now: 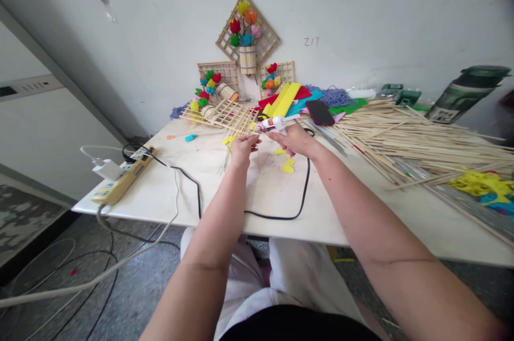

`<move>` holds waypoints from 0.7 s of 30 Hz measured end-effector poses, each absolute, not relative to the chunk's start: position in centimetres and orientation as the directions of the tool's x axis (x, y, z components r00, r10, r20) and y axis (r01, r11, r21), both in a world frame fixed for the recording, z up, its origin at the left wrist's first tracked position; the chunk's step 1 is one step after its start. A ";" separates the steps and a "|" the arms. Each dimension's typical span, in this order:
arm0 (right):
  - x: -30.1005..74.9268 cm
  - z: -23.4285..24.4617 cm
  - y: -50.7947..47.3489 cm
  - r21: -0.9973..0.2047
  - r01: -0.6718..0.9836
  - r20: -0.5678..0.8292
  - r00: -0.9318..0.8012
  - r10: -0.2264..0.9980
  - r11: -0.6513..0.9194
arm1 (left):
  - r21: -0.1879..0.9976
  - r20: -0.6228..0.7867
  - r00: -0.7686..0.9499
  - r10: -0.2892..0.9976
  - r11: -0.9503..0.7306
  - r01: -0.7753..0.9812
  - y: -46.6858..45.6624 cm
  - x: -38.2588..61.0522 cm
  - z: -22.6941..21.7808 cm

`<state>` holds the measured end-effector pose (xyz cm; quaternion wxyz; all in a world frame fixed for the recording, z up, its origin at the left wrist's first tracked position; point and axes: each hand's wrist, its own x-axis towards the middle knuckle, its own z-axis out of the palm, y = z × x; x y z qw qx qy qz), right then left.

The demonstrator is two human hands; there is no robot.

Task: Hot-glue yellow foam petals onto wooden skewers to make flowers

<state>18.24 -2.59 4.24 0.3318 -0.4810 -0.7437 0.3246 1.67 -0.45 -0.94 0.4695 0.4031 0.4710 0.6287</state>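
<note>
Power strip (pixel 122 177) at the desk's (pixel 225 196) left edge, about 8 o'clock of the hands. A black cord (pixel 277 217) loops across the desk front.

Stick lattice (pixel 228 113) lies flat at 11 o'clock of the left hand (pixel 243 148). Left hand is raised just over the desk, with its fingers (pixel 252 140) drawn close together at the gun's nozzle. Cannot tell if they pinch anything; it is too small to make out.

Glue gun (pixel 273 124) is mid-desk and off the surface, nozzle pointing to 9 o'clock. The right hand (pixel 295 140) holds it, fingers wrapped round the grip.

Yellow hearts (pixel 287 167) lie on the desk at 6 o'clock of the right hand. Phone (pixel 320 112) is at 1 o'clock, resting on felt sheets (pixel 286 99). A big pile of sticks (pixel 417 137) spreads at 3 o'clock, well apart from the hands.
</note>
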 end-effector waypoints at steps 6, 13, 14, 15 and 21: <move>18.3 4.0 -2.3 -0.815 0.475 0.229 -0.263 0.937 0.332 | 0.969 0.054 -0.230 0.972 -0.107 -0.223 -0.4 1.7 -0.9; 18.7 4.0 -2.1 -0.852 0.392 0.265 -0.247 0.932 0.346 | 0.966 0.056 -0.231 0.971 -0.111 -0.235 -0.4 1.7 -0.9; 18.8 4.0 -2.0 -0.847 0.403 0.263 -0.249 0.932 0.346 | 0.965 0.055 -0.231 0.971 -0.112 -0.237 -0.4 1.6 -0.9; 18.8 4.0 -2.1 -0.840 0.418 0.259 -0.251 0.933 0.345 | 0.964 0.055 -0.230 0.972 -0.112 -0.240 -0.4 1.6 -1.0; 18.6 4.3 -2.4 -0.805 0.494 0.226 -0.254 0.940 0.327 | 0.961 0.061 -0.221 0.973 -0.117 -0.249 -0.4 1.7 -1.0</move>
